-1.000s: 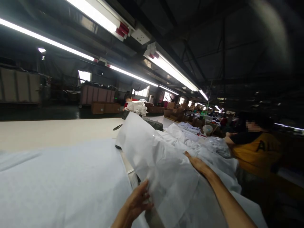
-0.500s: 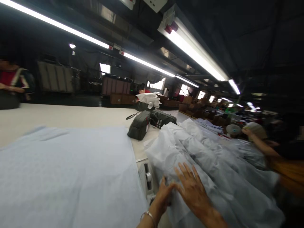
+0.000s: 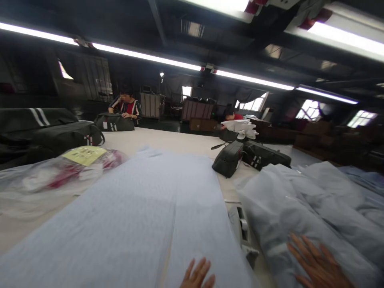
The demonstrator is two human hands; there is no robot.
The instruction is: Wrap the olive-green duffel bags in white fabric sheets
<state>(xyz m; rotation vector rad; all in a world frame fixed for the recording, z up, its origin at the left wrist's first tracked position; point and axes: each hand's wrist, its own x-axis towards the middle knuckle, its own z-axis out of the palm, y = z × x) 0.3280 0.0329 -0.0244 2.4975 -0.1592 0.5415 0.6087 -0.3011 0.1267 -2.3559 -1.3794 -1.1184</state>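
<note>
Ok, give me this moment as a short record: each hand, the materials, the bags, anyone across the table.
hand 1: left hand, open, over the pale blue cloth; contact unclear
hand 2: right hand, fingers spread, at the translucent sheeting
gap: grey tool between cloth and sheeting
bags: dark bags right of the cloth's far end
left item: clear packet, left of cloth
far side: person at a striped bag

Legible text: none. Yellow label [image 3: 85, 155] on clear plastic bag [image 3: 69, 173], left part of surface [image 3: 168, 141]: dark markings, unreadable. White tag [image 3: 105, 125] on dark bag [image 3: 123, 123], far edge: too small to read.
</note>
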